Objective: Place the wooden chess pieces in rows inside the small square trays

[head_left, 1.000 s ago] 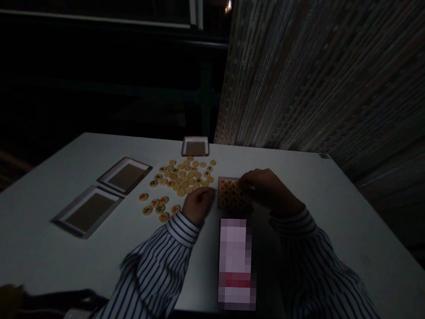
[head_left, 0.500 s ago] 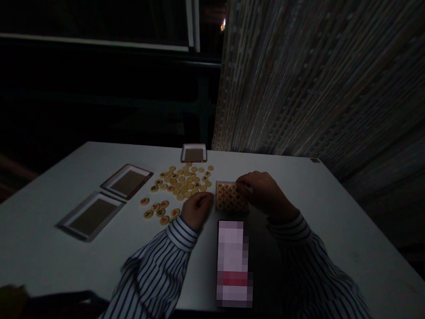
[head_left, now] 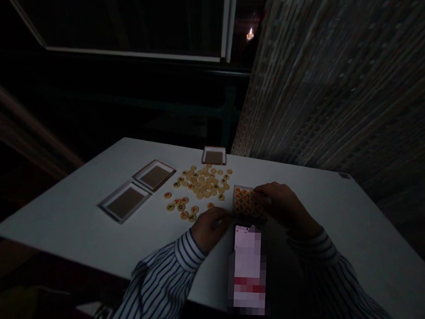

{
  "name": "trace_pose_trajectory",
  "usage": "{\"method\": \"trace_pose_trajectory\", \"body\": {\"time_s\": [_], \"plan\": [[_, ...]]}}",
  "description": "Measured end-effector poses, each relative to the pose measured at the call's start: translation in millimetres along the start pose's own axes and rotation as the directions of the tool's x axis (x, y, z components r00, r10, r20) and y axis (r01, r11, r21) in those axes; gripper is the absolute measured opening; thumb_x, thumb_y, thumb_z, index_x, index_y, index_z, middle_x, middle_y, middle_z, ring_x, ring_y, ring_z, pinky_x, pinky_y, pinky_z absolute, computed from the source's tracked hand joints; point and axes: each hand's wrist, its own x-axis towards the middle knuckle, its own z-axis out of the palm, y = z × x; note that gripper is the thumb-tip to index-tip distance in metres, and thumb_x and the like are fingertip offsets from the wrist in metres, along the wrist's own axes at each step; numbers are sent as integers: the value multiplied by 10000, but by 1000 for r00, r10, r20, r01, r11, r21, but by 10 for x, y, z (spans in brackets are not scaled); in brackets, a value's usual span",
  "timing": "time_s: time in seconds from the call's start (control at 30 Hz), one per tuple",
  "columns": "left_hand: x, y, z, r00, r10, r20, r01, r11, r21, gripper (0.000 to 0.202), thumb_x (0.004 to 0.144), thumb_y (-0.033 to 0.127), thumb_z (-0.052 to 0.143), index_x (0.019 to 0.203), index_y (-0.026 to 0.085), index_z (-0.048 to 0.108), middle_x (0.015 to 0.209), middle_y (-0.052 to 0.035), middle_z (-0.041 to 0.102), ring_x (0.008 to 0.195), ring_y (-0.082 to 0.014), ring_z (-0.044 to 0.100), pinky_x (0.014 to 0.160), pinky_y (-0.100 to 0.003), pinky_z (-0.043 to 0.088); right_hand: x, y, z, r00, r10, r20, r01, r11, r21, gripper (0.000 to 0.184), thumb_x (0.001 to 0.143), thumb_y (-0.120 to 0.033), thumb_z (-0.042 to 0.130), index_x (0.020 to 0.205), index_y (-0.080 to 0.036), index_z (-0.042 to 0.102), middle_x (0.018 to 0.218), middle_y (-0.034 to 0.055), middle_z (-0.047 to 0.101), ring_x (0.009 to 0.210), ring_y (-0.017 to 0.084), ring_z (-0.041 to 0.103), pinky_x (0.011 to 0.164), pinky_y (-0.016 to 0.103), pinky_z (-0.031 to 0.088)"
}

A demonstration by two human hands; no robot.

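Note:
A small open box (head_left: 235,200) packed with rows of round Chinese chess pieces, red characters upward, sits right of centre on the table. My right hand (head_left: 289,206) reaches over its right side with fingers bent together at the pieces; what they grip is hidden. At its lower left corner is my left hand (head_left: 210,227), fingers curled and pressed together. In the dim light I cannot tell whether they touch the box or hold a piece. A loose spread of wooden chess pieces (head_left: 200,178) lies left of the box, many face down. Several pieces (head_left: 180,207) lie nearer my left hand.
A lit phone (head_left: 248,268), its screen blurred out, lies in front of the box. Two shallow trays (head_left: 137,199) (head_left: 156,174) stand at the left, and another tray (head_left: 214,156) at the far edge. Behind the white table (head_left: 93,174) hangs a string curtain (head_left: 305,88).
The view has swung left, so everything appears further right. My left hand has shifted from the box's left side toward its near left corner, uncovering a red-marked piece. My right hand stays over the box.

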Motion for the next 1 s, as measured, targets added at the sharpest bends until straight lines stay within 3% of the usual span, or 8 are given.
{"method": "trace_pose_trajectory", "body": {"time_s": [0.33,0.6,0.77,1.0], "plan": [[99,-246,-449,989,-39,-145,44,999,32,199,815,274,494,888,181,654,898,-66,679,857,-166,617,803,-296,479,163,-89,113,982,-2,186,29,989,-144,269,857,-304,399,850,-194,645,804,65,659,740,172,565,609,282,301],[375,-694,-811,936,-136,-323,190,972,140,290,782,371,495,892,165,666,909,-79,686,868,-196,626,805,-330,488,281,-223,176,973,-91,213,126,979,-162,229,854,-279,419,853,-177,624,804,76,652,730,171,553,593,279,273],[379,-945,-895,916,-149,-372,229,956,183,306,777,373,483,909,165,665,936,-84,685,886,-202,623,838,-349,479,387,-358,211,957,-157,243,190,975,-118,174,821,-238,456,847,-174,616,840,73,646,759,173,544,616,282,277],[272,-1054,-947,909,-146,-392,257,934,247,290,787,336,464,905,174,673,937,-88,686,886,-211,625,833,-353,480,635,-534,444,918,-255,303,284,957,-56,199,841,-250,437,937,-183,597,946,81,625,888,194,539,699,305,308]]}}
